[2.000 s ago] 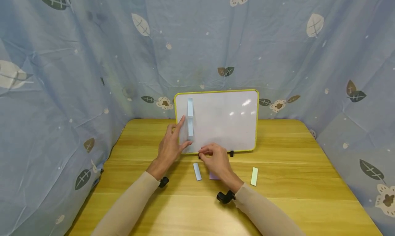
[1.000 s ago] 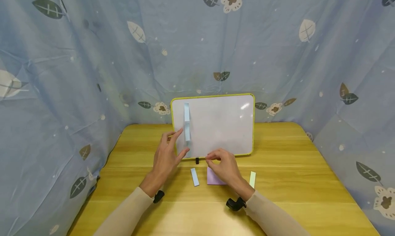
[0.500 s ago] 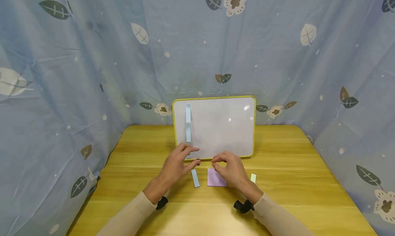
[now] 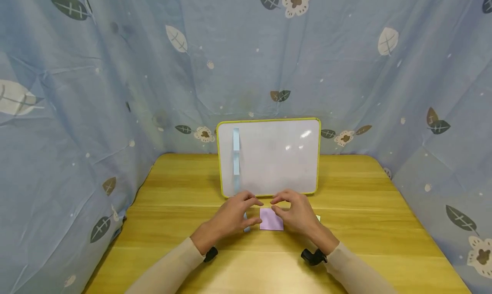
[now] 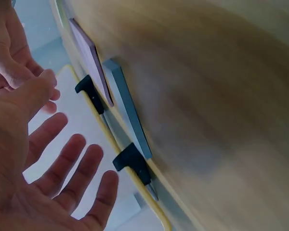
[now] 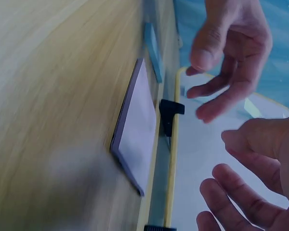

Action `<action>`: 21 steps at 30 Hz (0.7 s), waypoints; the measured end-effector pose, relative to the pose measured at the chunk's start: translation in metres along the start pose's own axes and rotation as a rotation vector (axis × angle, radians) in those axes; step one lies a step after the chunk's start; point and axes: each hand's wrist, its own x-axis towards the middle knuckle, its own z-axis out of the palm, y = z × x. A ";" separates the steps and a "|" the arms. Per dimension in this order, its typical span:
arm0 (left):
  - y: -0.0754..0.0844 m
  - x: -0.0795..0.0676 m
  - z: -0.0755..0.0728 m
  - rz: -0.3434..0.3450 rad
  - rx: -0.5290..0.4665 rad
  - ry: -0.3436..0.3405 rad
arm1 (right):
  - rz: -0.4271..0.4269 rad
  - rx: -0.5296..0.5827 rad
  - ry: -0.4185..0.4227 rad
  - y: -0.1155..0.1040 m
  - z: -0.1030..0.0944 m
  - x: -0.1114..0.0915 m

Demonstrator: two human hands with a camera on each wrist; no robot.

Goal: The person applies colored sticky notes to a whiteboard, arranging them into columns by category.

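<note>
My left hand (image 4: 235,213) hovers over the blue sticky-note pad (image 4: 246,229), covering most of it, fingers spread and holding nothing. Across from it my right hand (image 4: 299,216) hangs beside the purple sticky-note pad (image 4: 271,219); its thumb (image 6: 235,140) and fingers are bent but apart, with nothing seen between them. Both pads lie on the table in front of the whiteboard (image 4: 276,157). Down the board's left side runs a column of blue sticky notes (image 4: 236,163), end to end. The lowest reaches near the bottom edge.
A green sticky-note pad (image 4: 318,218) is mostly hidden behind my right hand. Black feet (image 5: 132,161) support the yellow-framed board on the wooden table (image 4: 173,191). A blue patterned curtain (image 4: 230,63) surrounds the table on the back and sides.
My left hand has come off the board's lower left and moved down and right, over the blue pad. My right hand has shifted right, away from the board's bottom edge, uncovering the purple pad.
</note>
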 end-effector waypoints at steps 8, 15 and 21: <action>0.000 0.005 0.011 -0.035 0.035 -0.119 | -0.058 -0.045 -0.053 0.007 -0.009 -0.006; 0.001 0.007 0.014 -0.065 0.031 -0.176 | -0.112 -0.064 -0.106 0.008 -0.010 -0.009; 0.002 0.007 0.016 -0.069 0.036 -0.200 | -0.142 -0.072 -0.152 0.009 -0.009 -0.011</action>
